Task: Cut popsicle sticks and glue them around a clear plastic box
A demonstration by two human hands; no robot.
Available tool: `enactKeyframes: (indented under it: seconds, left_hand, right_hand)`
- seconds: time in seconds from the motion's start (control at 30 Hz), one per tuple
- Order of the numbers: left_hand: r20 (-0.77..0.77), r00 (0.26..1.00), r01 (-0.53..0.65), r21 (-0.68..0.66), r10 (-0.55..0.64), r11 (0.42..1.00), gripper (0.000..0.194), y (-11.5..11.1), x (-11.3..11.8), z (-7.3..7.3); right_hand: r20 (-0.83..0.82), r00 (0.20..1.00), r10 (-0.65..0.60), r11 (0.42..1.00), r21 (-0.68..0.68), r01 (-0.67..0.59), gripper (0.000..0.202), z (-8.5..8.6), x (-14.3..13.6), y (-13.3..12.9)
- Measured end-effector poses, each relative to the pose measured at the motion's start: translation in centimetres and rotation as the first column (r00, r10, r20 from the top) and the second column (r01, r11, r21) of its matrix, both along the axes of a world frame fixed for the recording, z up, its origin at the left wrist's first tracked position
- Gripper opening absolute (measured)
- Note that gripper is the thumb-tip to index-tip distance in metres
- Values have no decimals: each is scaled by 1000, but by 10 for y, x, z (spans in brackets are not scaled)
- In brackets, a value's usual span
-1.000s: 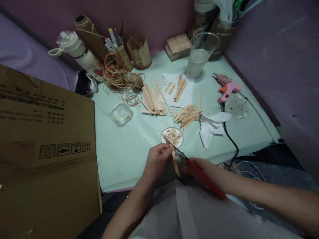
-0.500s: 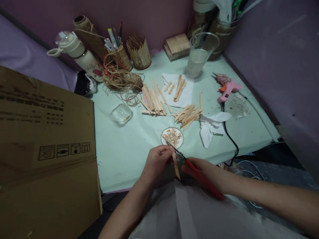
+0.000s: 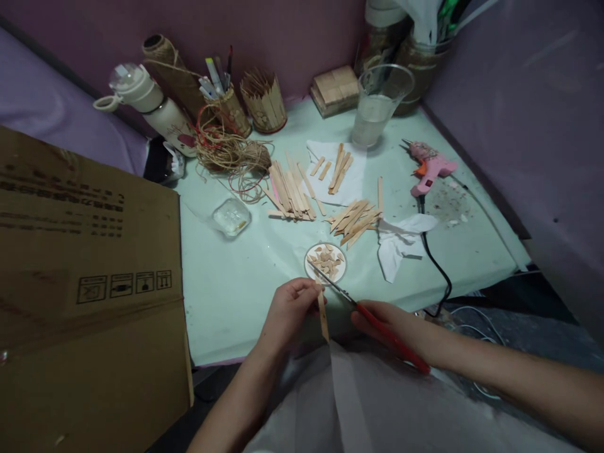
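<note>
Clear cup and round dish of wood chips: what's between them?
In the head view, going from the clear cup to the round dish: the right part of a white napkin, then a pile of wooden strips.

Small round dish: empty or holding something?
Not empty: small wood pieces lie in the dish, its white bottom showing around them.

The bare left arm (image 3: 248,384) comes in from 7 o'clock. The left hand (image 3: 293,305) points toward 1 o'clock, its thumb and fingers pinched together. The bare right arm (image 3: 509,371) comes in from 4 o'clock. The right hand (image 3: 401,327) points toward 10 o'clock, seemingly curled tight, though its fingers are mostly hidden.
</note>
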State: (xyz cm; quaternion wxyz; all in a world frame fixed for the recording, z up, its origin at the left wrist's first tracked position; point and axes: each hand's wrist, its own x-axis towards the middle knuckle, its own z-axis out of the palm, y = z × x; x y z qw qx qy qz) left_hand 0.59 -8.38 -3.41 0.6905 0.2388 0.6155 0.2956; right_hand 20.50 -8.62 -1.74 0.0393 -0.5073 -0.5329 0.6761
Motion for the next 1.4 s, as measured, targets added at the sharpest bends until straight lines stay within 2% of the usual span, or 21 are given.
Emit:
enactKeyframes:
  seconds: [0.1, 0.2, 0.3, 0.37, 0.5, 0.63, 0.77, 0.93, 1.1, 1.23, 1.4]
  left_hand:
    - [-17, 998, -67, 58, 68, 996, 27, 4, -11, 6]
    - [-74, 996, -48, 138, 59, 989, 25, 16, -18, 17]
    - [-150, 989, 50, 255, -12, 966, 25, 40, -17, 27]
    - [-258, 964, 155, 360, -62, 920, 24, 62, -11, 30]
    - [-552, 831, 395, 502, -67, 770, 23, 108, 13, 22]
    - [-700, 699, 591, 451, -146, 669, 27, 135, 39, 11]
    - [-784, 589, 698, 369, -199, 613, 21, 154, 49, 12]
    - [-878, 466, 719, 304, -109, 625, 23, 206, 46, 21]
    - [-920, 379, 710, 220, -99, 669, 23, 254, 59, 14]
    - [-948, 297, 719, 141, -118, 681, 16, 271, 76, 6]
    - [-967, 228, 720, 86, -117, 689, 16, 277, 87, 3]
  right_hand:
    - [-32, 995, -92, 995, -53, 90, 59, 2, 14, 9]
    - [-83, 961, -264, 964, -53, 261, 60, -5, 25, 16]
    - [-190, 850, -492, 859, -264, 439, 66, -17, 29, 19]
    - [-226, 773, -593, 784, -379, 491, 70, -23, 29, 20]
    - [-262, 709, -655, 731, -458, 506, 70, -31, 29, 21]
    - [-315, 655, -687, 705, -507, 496, 69, -40, 31, 22]
    - [-356, 626, -694, 700, -539, 469, 68, -47, 35, 25]
    - [-353, 600, -717, 671, -584, 458, 70, -49, 37, 25]
    - [-373, 587, -718, 674, -581, 456, 69, -52, 36, 22]
    - [-396, 558, -729, 670, -581, 462, 67, -54, 34, 22]
    - [-422, 551, -720, 681, -580, 447, 64, -53, 33, 24]
